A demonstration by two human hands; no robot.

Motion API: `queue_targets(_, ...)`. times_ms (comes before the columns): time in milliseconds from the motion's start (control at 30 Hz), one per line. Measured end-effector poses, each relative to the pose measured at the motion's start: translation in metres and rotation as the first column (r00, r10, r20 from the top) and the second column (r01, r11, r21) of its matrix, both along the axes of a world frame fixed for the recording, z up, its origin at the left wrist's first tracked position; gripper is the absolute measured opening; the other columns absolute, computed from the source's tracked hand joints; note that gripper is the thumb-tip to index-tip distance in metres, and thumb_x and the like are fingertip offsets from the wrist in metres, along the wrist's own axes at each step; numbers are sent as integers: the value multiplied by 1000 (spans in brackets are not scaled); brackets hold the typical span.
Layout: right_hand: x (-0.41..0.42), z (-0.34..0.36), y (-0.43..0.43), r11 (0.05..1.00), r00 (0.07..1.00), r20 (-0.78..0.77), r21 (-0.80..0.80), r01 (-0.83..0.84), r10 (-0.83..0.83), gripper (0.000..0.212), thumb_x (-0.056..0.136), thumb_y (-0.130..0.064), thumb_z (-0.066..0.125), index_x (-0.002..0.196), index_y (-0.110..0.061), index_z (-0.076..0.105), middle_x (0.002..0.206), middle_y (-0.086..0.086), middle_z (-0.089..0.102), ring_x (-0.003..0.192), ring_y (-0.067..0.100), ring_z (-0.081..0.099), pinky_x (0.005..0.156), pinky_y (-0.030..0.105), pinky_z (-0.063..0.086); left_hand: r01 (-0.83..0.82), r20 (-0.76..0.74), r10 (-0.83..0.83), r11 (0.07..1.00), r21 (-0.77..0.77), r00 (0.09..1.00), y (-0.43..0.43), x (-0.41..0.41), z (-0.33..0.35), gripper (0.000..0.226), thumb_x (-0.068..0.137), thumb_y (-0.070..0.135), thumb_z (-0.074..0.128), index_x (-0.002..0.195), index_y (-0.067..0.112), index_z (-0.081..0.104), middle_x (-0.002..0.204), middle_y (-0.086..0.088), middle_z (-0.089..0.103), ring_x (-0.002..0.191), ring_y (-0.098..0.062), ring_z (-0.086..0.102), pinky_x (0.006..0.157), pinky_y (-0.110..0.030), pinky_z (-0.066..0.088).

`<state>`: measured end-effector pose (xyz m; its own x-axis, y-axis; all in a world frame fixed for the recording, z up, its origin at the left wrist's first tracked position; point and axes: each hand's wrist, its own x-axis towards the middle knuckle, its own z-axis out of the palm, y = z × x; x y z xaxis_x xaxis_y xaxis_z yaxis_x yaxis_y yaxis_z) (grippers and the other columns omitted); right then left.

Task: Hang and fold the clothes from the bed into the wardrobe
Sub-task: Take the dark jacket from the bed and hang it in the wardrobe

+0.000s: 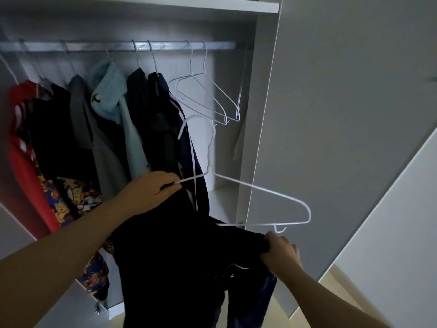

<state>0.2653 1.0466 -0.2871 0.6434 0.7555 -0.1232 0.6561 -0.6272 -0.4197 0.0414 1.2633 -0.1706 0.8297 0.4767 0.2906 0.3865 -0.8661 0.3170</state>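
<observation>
A white wire hanger (257,190) is held out in front of the open wardrobe (260,114). My left hand (153,188) grips its left shoulder wire together with the edge of a dark garment (179,261). That garment drapes over the hanger's left side and hangs down between my arms. My right hand (280,253) grips the garment's right edge just under the hanger's bottom bar. The hanger's hook points up and left, below the rail (118,46).
Several garments hang on the rail: red (26,147), black, grey, light blue (111,91) and navy with white stripes (170,129). Two bare white hangers (208,98) hang at the rail's right end. The wardrobe's side panel (331,114) stands to the right, wooden floor (340,287) below.
</observation>
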Motion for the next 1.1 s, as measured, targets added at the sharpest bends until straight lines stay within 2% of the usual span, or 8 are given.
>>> queue_targets(100,3,7,2,858,703,-675,205,470,-223,25,72,4,63,74,-12,44,69,9,44,62,22,46,59,28,35,-17,-7,17,1000,13,1000,3,-9,-9,18,93,22,53,101,11,66,87,-8,65,81,-22,61,75,-35,49)
queue_targets(233,5,14,2,670,464,-879,282,686,-105,70,75,14,57,129,-25,37,74,14,56,54,21,58,46,29,50,-13,-79,13,1000,1,997,5,-19,-15,22,95,25,51,102,11,66,91,-8,66,86,-21,61,80,-37,48)
queue_targets(300,6,20,5,665,505,-862,347,662,-52,80,77,15,52,135,-35,31,68,13,55,46,16,56,43,24,49,9,-126,-10,1000,-6,992,4,-21,-16,26,97,30,47,100,12,65,90,-7,65,85,-20,60,79,-37,48)
queue_targets(500,2,44,12,820,741,-639,301,487,-206,18,77,5,48,78,-13,47,68,8,48,53,19,44,45,23,36,26,-87,-30,999,-42,996,-2,-14,-14,19,94,30,50,98,18,64,86,3,62,82,-13,58,75,-29,47)
queue_targets(633,-10,53,23,858,830,-513,304,414,-219,8,80,-4,41,78,-10,44,72,8,46,59,19,40,49,25,33,23,4,-23,999,-31,1000,-14,9,-12,17,93,33,54,101,20,62,88,13,56,83,-6,54,74,-21,40)
queue_targets(900,-6,63,23,868,916,-399,463,177,26,28,77,2,47,78,-25,43,60,-1,45,48,9,41,44,19,35,20,205,37,964,-266,978,-37,42,-4,16,93,32,52,78,37,55,75,18,58,75,-6,54,76,-28,44)
queue_targets(1033,11,64,8,847,944,-326,515,130,53,65,73,1,51,112,-47,34,56,-4,45,48,6,46,48,16,39,-102,273,227,908,-406,935,-11,22,13,28,94,15,52,67,21,55,67,3,54,67,-8,48,69,-24,36)
queue_targets(1100,21,65,1,876,958,-286,469,115,27,59,74,-1,55,111,-41,32,67,-2,51,60,11,51,53,20,40,-133,287,335,826,-548,898,2,7,24,32,95,14,50,63,15,53,64,-4,49,64,-12,46,65,-26,34)
